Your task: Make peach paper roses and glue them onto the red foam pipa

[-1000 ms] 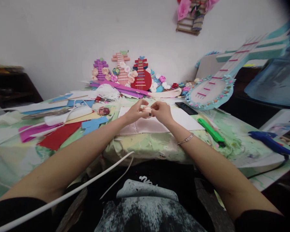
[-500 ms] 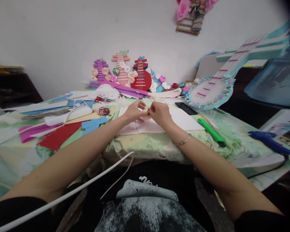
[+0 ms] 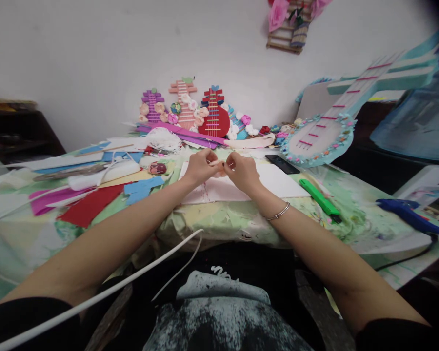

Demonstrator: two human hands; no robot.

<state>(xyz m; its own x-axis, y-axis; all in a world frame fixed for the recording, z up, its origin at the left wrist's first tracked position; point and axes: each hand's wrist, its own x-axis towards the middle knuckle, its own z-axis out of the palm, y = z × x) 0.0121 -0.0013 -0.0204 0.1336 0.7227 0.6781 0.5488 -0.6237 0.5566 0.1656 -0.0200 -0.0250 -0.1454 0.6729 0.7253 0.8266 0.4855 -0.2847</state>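
Note:
My left hand (image 3: 202, 166) and my right hand (image 3: 242, 170) meet over a white board (image 3: 278, 181) near the table's front edge. Between their fingertips is a small, thin peach piece (image 3: 220, 169), perhaps paper or ribbon; its exact kind is too small to make out. My left hand has its thumb and fingers closed on the piece's left side. On the right, thumb and forefinger pinch its other end. Faint red marks run over the board's left part, below my left hand.
A green utility knife (image 3: 319, 199), a black phone (image 3: 282, 164) and a blue glue gun (image 3: 409, 214) lie at right. Felt scraps, including a red piece (image 3: 95, 204), lie at left. Small model lutes (image 3: 214, 119) stand behind; a large turquoise one (image 3: 325, 131) leans right. A white cable (image 3: 113, 292) crosses in front.
My left fingers, spread before, have closed in on the peach piece. My right hand keeps its pinch and has barely moved.

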